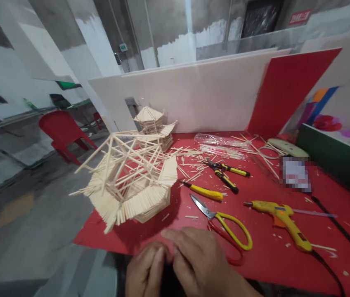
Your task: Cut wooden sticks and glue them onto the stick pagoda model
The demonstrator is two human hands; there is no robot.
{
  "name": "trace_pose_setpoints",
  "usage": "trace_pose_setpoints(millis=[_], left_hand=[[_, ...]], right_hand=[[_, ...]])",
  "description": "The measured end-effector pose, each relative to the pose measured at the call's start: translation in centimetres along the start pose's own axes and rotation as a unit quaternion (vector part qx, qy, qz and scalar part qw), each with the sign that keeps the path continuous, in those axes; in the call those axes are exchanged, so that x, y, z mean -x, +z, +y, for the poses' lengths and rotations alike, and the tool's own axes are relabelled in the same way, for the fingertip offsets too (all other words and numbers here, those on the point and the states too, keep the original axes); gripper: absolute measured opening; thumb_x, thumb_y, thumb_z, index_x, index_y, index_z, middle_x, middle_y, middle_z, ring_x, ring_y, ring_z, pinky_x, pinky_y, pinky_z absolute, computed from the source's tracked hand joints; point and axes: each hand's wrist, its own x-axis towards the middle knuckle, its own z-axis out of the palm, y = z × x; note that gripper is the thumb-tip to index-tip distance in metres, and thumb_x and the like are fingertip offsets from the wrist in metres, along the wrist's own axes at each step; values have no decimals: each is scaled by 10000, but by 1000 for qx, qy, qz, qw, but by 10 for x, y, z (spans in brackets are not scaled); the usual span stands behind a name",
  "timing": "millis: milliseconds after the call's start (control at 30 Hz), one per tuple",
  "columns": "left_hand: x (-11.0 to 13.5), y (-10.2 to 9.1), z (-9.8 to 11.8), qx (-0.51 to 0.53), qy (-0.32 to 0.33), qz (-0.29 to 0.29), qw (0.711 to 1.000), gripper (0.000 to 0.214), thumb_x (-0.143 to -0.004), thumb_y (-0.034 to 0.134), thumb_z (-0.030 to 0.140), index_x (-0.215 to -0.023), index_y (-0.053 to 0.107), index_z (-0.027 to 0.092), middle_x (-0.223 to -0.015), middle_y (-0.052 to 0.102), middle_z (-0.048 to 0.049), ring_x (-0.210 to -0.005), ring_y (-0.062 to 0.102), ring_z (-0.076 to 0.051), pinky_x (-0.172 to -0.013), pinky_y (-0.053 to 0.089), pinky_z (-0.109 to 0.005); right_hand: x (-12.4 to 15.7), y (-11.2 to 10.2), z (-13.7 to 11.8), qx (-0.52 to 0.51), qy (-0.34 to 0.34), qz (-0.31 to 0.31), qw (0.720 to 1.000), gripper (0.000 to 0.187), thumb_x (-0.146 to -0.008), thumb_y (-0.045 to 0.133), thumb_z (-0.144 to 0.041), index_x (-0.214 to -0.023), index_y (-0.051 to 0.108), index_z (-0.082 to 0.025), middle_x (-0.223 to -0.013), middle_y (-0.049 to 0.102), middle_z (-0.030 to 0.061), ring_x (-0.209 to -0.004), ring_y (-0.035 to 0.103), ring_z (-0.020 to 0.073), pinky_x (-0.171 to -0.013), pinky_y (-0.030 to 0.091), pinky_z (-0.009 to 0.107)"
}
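My left hand (pixel 146 270) and my right hand (pixel 200 264) meet at the near edge of the red table (pixel 264 264). Their fingertips are pressed together in a pinch, and whatever is between them is hidden and blurred. Just beyond them stands a large tilted pavilion model made of thin wooden sticks (pixel 131 181). A smaller stick pagoda (pixel 154 123) stands behind it. Scissors with yellow handles (pixel 228 227) lie right next to my right hand.
A yellow glue gun (pixel 284 222) with a black cord lies to the right. Yellow-handled pliers (pixel 228 173), a yellow-handled tool (pixel 204 191), loose sticks and a clear bag of sticks (pixel 221 145) lie farther back. White and red boards (pixel 286 90) stand behind. A red chair (pixel 63 132) stands on the floor at left.
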Motion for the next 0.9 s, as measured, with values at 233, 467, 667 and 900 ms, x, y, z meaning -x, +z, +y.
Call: trace_pose_setpoints(millis=[233, 467, 667, 900], left_hand=[[-38, 47, -11, -135, 141, -32, 980, 122, -911, 531, 143, -902, 642, 193, -881, 680, -69, -821, 664, -169, -779, 529, -266], [-61, 61, -25, -296, 160, -119, 934, 190, -940, 471, 181, -962, 659, 199, -945, 699, -74, -782, 682, -185, -663, 524, -268], [-75, 68, -22, -381, 127, -193, 895, 234, -927, 458, 168, -984, 675, 232, -1016, 697, -60, -764, 687, -167, -537, 439, -227], [-83, 71, -28, -372, 89, -192, 904, 236, -913, 461, 152, -823, 670, 212, -914, 689, -54, -669, 647, -144, -526, 413, -218]], right_hand=[[41, -53, 48, 124, 224, -181, 950, 204, -949, 492, -232, -884, 685, -248, -860, 693, 23, -774, 650, 180, -671, 421, 271], [57, -75, 65, 144, 290, -200, 925, 250, -969, 453, -249, -933, 701, -257, -907, 699, 28, -820, 659, 178, -705, 430, 264], [33, -97, 80, 212, 319, -216, 898, 253, -962, 456, -269, -893, 699, -249, -872, 700, 27, -808, 656, 178, -663, 376, 267], [-20, -118, 133, 310, 304, -325, 840, 185, -891, 522, -219, -863, 705, -224, -897, 727, 60, -826, 665, 193, -586, 288, 272]])
